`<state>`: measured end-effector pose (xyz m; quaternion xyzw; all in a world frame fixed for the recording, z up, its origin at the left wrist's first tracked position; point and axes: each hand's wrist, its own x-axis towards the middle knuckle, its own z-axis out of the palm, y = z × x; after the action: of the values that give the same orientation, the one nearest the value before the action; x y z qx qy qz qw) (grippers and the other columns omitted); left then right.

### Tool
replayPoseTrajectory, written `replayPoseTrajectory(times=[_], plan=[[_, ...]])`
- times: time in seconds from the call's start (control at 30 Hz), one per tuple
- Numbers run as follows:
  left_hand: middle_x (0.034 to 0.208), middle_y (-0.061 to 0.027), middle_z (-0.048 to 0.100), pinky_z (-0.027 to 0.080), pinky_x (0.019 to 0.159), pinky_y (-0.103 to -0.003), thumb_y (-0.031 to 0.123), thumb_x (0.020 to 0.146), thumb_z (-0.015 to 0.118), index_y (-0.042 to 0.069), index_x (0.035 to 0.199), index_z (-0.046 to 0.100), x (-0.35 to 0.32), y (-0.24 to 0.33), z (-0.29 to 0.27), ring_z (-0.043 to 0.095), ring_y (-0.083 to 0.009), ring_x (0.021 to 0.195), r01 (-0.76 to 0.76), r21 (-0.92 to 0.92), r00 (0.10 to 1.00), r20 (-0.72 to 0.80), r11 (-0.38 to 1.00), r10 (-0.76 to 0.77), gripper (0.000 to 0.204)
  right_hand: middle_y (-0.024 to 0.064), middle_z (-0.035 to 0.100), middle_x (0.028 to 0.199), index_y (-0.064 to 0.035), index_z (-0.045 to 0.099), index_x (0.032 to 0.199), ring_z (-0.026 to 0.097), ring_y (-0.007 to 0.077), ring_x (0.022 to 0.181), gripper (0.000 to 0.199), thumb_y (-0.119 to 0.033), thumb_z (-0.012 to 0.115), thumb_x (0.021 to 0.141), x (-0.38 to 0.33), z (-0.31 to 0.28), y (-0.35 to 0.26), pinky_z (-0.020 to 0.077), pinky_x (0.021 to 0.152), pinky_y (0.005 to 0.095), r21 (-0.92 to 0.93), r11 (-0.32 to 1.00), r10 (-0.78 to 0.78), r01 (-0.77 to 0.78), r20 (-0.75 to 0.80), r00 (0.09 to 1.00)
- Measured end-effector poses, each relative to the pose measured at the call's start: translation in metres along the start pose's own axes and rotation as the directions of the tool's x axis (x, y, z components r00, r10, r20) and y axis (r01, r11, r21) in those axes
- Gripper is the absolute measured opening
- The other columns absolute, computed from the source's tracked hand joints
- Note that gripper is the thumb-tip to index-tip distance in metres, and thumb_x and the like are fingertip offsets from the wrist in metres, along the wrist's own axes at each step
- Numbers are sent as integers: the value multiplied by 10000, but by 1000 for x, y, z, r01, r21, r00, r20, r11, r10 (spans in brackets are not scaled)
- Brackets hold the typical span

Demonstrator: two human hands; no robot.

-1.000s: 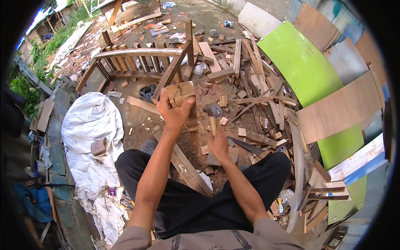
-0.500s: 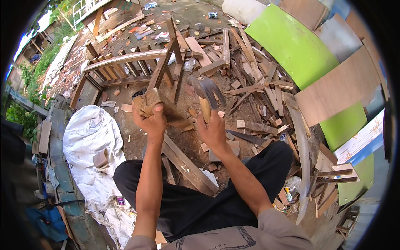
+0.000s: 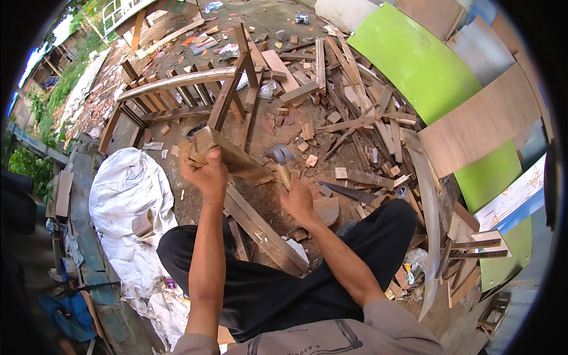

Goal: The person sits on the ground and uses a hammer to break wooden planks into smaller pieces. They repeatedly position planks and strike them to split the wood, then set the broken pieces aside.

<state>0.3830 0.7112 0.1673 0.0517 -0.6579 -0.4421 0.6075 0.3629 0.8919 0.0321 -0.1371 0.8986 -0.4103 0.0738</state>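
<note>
At the far left, beside the person's left leg, a white sack (image 3: 127, 201) lies crumpled on the ground, with a small offcut of wood on its near edge. No label or print shows on it.

The left hand (image 3: 204, 174) is shut around one end of a short wood block (image 3: 231, 157), held up off the ground in front of the person, slanting down to the right. The block looks stiff, rough-sawn and fairly heavy for its length; its edges are splintery, so a full wrap near the thick end, as here, seems the safest hold. Under it a long plank (image 3: 260, 228) runs from the middle of the ground toward the person's lap.

Just right of the block, the right hand (image 3: 297, 201) is closed on the wooden handle of a hammer (image 3: 280, 158), head up and close to the block's lower end. The steel head makes it top-heavy; a grip low on the handle gives swing.

Further right, scrap wood (image 3: 349, 124) litters the dirt. Beyond it lean a bright green panel (image 3: 414, 59) and a brown board (image 3: 479, 127). Near right, a white sheet with a blue edge (image 3: 512, 198) carries small marks too fine to tell.
</note>
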Motion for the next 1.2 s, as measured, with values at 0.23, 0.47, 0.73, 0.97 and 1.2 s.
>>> replayPoseTrajectory(times=[0.23, 0.47, 0.73, 0.97, 1.2], plan=[[807, -24, 612, 470, 673, -261, 477, 781, 796, -10, 955, 590, -3, -11, 0, 571, -118, 721, 29, -16, 999, 17, 999, -29, 556, 270, 639, 777, 32, 503, 1131, 654, 442, 738, 376, -170, 643, 846, 19, 2, 13, 507, 641, 517, -30, 998, -58, 57, -46, 997], [825, -31, 632, 482, 678, -260, 469, 773, 805, -14, 980, 576, -1, -17, -12, 591, -109, 750, 17, 62, 999, 36, 998, -19, 574, 237, 648, 803, 38, 556, 1135, 688, 312, 721, 327, -171, 614, 890, 17, -53, -78, 514, 610, 416, 254, 920, -223, 298, -286, 932], [830, -38, 622, 480, 688, -277, 473, 790, 788, -17, 1006, 577, 7, -17, -5, 581, -118, 749, -25, 59, 1000, 9, 998, 25, 575, 268, 650, 817, 11, 502, 1139, 647, 458, 773, 392, -194, 650, 839, 8, 22, 15, 512, 672, 524, -170, 978, -118, 124, 45, 992], [846, -53, 614, 473, 699, -306, 509, 836, 726, -25, 931, 603, 14, -14, -17, 576, -157, 755, 6, 66, 997, -75, 998, -1, 557, 266, 653, 796, -5, 499, 1106, 642, 480, 769, 362, -184, 655, 832, -1, 23, 15, 503, 701, 554, -13, 1000, -7, 7, 9, 1000], [869, -63, 617, 471, 710, -308, 556, 830, 712, -39, 928, 593, 17, -21, -21, 572, -154, 773, 24, 107, 994, -112, 994, -12, 615, 287, 643, 779, 15, 505, 1066, 641, 478, 766, 328, -159, 651, 830, 15, 14, 8, 508, 657, 536, -60, 997, -40, 41, 19, 999]])
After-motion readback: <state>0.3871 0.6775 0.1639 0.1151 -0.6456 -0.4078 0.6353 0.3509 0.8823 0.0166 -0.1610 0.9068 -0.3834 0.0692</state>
